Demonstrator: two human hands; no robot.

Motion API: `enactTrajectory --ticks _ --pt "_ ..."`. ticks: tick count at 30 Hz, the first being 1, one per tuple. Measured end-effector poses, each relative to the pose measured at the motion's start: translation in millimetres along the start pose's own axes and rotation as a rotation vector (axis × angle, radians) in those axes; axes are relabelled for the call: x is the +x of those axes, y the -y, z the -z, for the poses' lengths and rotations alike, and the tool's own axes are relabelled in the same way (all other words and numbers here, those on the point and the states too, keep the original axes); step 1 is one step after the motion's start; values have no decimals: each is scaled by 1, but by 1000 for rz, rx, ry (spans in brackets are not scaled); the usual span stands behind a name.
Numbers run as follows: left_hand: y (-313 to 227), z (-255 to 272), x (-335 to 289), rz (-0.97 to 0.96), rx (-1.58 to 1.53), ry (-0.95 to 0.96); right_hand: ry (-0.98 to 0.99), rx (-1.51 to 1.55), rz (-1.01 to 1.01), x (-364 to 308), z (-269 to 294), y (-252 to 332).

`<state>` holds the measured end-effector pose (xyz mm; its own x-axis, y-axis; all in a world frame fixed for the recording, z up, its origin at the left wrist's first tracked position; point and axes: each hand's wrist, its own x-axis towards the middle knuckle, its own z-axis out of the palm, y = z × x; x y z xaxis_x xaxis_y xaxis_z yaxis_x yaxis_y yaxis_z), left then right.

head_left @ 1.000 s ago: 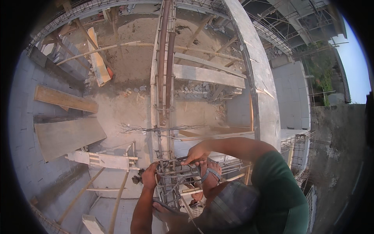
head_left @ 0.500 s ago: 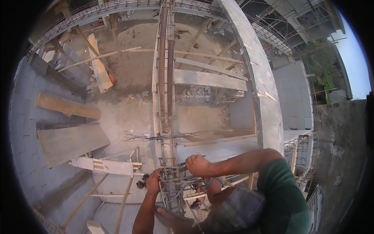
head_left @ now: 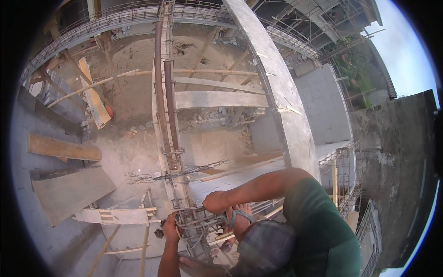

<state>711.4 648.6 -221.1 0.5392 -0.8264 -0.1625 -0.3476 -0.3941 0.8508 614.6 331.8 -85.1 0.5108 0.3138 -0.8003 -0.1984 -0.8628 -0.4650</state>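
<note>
A narrow beam form holding a cage of steel reinforcing bars (head_left: 198,233) runs away from me. My left hand (head_left: 170,227) is closed at the cage's left side, its fingers bent round a bar near the top. My right hand (head_left: 215,202) makes a fist just above the cage's right side; what it grips is hidden. A loose bundle of thin tie wire (head_left: 184,172) lies across the beam beyond my hands. A sandalled foot (head_left: 242,219) rests right of the cage, and another foot (head_left: 191,264) is at its left.
Two rusty brown pipes (head_left: 159,83) lie lengthwise in the beam form. A long concrete beam (head_left: 281,87) slants along the right. Far below are a dirt floor, leaning boards (head_left: 74,184) and wooden props (head_left: 104,249). A block wall (head_left: 318,106) stands right; drops flank the beam.
The view has turned, so the scene sits farther left. My right hand has come down closer to the bars; my left hand stays at the cage's left side.
</note>
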Motion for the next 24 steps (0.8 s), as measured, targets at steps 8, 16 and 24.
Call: enactTrajectory --ticks 8,16,24 --pt "6 10 1 47 4 124 -69 -19 -40 -7 15 12" --pt "6 4 0 34 -25 69 -191 48 -114 -6 -19 20" --pt "-6 14 3 -2 1 64 369 993 -303 30 -18 -33"
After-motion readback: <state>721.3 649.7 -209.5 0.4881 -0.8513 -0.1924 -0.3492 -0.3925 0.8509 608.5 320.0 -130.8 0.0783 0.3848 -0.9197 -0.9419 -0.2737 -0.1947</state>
